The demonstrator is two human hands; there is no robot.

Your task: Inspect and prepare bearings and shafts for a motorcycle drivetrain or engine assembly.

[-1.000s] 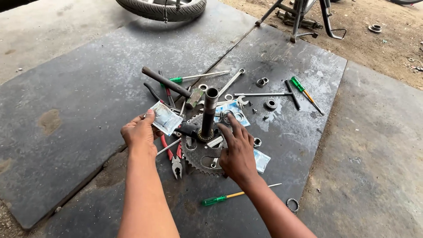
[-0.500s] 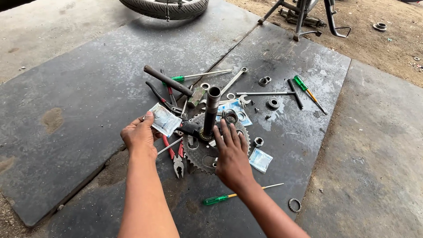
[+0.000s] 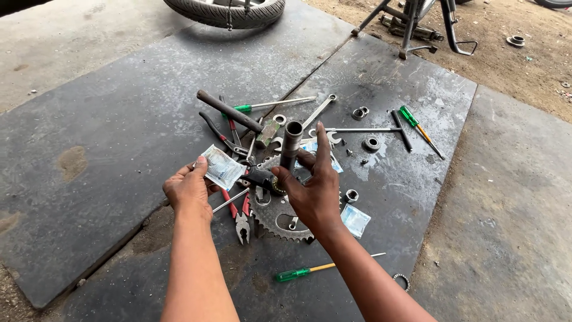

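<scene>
A person kneels over a dark stone slab (image 3: 119, 119) strewn with bicycle parts, seen from the head camera. The left hand (image 3: 189, 189) pinches a small clear sachet (image 3: 221, 167) between thumb and fingers, the packet held just above the slab beside the tools. The right hand (image 3: 314, 189) is half open, fingers spread and reaching around an upright grey metal tube (image 3: 291, 145) that rises from a toothed chainring (image 3: 275, 216) lying flat on the slab; the fingertips touch the tube's lower part, though whether the hand truly grips it cannot be told. Red-handled pliers (image 3: 239, 211) lie just left of the chainring, and a hammer (image 3: 235, 115) with a dark handle rests behind the tube. A second clear sachet (image 3: 356, 220) sits on the slab just right of the right wrist. A green-handled screwdriver (image 3: 313, 270) lies nearer the camera, under the right forearm, and another green screwdriver (image 3: 419, 123) lies well off to the right, beside a steel bearing ring (image 3: 372, 143). An open-ended spanner (image 3: 319, 111) points away behind the tube. A tyre (image 3: 225, 8) lies at the slab's far edge
</scene>
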